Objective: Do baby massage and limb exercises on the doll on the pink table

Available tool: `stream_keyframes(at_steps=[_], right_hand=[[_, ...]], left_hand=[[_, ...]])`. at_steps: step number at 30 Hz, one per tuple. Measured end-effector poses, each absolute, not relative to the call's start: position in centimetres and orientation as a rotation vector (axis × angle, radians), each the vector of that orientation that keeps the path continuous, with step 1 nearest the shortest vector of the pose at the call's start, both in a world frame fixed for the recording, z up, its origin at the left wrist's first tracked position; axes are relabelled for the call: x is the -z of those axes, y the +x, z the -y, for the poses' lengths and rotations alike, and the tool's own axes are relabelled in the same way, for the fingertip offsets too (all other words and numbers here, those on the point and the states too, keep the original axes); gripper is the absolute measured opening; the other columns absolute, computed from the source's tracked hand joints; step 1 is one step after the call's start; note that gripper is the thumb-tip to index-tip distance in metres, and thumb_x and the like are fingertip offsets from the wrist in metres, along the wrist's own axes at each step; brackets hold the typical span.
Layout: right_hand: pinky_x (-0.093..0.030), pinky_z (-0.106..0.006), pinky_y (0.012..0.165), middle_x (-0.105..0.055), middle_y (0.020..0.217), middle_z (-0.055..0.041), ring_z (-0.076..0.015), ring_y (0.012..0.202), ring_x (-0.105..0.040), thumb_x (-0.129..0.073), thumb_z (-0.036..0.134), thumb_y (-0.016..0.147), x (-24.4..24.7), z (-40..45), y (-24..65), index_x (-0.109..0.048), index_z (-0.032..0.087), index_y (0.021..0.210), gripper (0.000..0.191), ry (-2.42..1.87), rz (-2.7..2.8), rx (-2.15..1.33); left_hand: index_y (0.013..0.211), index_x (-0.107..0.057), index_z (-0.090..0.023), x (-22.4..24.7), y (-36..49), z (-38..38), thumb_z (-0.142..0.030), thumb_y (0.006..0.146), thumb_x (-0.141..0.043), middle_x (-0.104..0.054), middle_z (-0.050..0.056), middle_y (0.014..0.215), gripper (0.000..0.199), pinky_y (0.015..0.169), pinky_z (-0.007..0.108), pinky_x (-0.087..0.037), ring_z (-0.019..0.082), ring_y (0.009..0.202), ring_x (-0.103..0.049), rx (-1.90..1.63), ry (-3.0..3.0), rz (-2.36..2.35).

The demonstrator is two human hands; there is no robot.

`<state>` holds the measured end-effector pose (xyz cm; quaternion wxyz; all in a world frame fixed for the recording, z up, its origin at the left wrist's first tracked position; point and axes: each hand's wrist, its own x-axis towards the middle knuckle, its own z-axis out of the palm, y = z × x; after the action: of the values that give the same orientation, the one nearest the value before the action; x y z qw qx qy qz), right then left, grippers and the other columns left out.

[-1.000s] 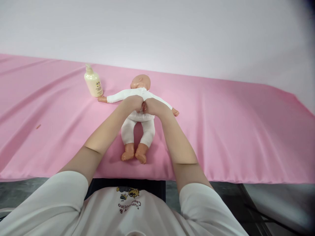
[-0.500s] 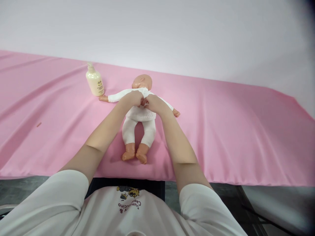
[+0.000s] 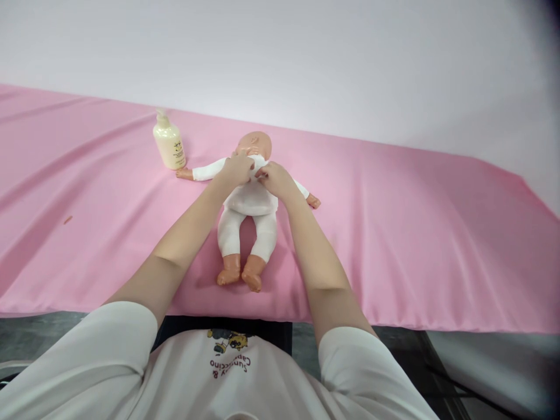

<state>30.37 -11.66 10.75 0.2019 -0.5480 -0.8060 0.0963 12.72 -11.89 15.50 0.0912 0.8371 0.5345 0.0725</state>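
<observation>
A baby doll (image 3: 256, 142) lies on its back, its head away from me and its feet toward me. It wears a white top (image 3: 250, 199) and white trousers (image 3: 266, 234). On the upper chest, just below the doll's chin, my left hand (image 3: 237, 168) has its fingers bent onto the top's cloth. My right hand (image 3: 276, 178) faces it from the other side, fingertips pinched at the front of the top. A small gap separates the hands. Exactly how much cloth each holds is hidden by the fingers.
A cream pump bottle (image 3: 170, 143) stands beside the doll's outstretched hand at the left. Pink cloth (image 3: 415, 245) covers the table, with a small brownish strip (image 3: 67, 220) lying on it. A white wall (image 3: 306, 64) rises behind.
Both hands have shifted slightly up the doll's chest toward its neck and moved a little apart. The doll and bottle stay in place.
</observation>
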Motion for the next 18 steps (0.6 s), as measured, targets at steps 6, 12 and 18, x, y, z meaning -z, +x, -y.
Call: stream_keyframes(at_steps=[6,12,18], right_hand=[[-0.05,-0.033,0.1,-0.065,0.12,-0.0124,-0.0209,0.105,-0.062,-0.051,0.016,0.093,-7.6,10.3,30.9,-0.065,0.017,0.123,0.033,-1.468,2.071,-0.251],[-0.05,-0.035,0.099,-0.068,0.119,-0.0117,-0.0205,0.1,-0.063,-0.05,0.022,0.095,-9.2,11.0,31.2,-0.066,0.018,0.126,0.035,-1.515,2.05,-0.316],[-0.052,-0.034,0.086,-0.075,0.108,-0.0072,-0.0205,0.092,-0.067,-0.064,0.025,0.089,-16.3,15.0,31.8,-0.078,0.023,0.108,0.023,-1.588,2.228,-0.611]], left_hand=[[0.125,-0.064,-0.017,-12.9,12.5,9.8,-0.022,0.095,-0.062,-0.061,0.01,0.139,0.031,0.107,0.035,-0.043,0.024,0.122,-0.055,-0.387,2.471,-1.588],[0.148,-0.05,-0.016,-14.1,13.0,11.0,-0.026,0.096,-0.063,-0.052,0.016,0.154,0.054,0.111,0.041,-0.044,0.031,0.134,-0.054,-0.405,2.43,-1.657],[0.121,-0.071,-0.014,-18.7,13.2,13.9,-0.026,0.086,-0.079,-0.074,0.01,0.117,0.037,0.104,0.041,-0.051,0.024,0.108,-0.066,-0.113,2.378,-1.51]])
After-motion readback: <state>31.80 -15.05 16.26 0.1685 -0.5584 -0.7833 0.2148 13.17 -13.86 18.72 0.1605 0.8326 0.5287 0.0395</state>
